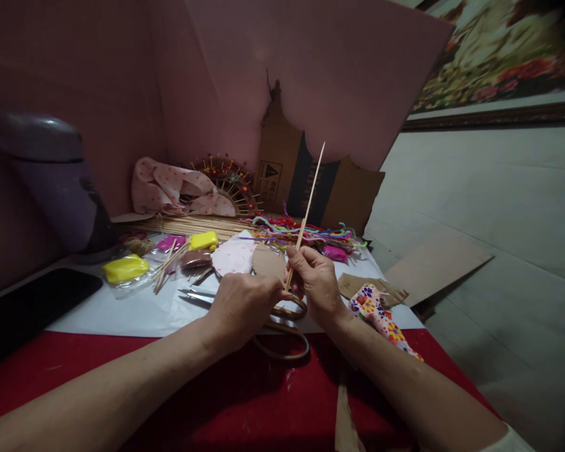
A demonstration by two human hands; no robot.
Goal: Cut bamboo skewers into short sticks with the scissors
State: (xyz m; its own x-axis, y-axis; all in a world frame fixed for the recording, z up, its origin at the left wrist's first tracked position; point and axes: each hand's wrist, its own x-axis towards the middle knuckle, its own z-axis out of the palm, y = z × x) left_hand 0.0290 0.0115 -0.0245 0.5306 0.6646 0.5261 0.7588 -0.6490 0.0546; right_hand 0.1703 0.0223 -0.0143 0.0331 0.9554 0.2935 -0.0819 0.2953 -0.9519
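Note:
Two bamboo skewers [314, 182], one pointed and reaching higher than the other, stand tilted in front of me. My right hand [317, 282] is closed around them, thumb and fingers pinching below the middle. At their lower end my left hand [247, 304] is closed too, its thumb and fingertips gripping the skewers' bottom. Beneath both hands lies a pair of scissors [282, 356], blades pointing left, its middle hidden by my left hand. Just beyond are a round pad in pink-dotted cloth [232, 257] and a bare cardboard disc [267, 262].
Yellow clay packets [127, 270], loose short sticks [167, 267] and a dark phone [42, 307] lie left, near a purple tumbler [59, 188]. Behind are long skewers [193, 226], colourful pipe cleaners [311, 232] and torn cardboard [282, 163]. Flowered cloth [381, 317] lies right.

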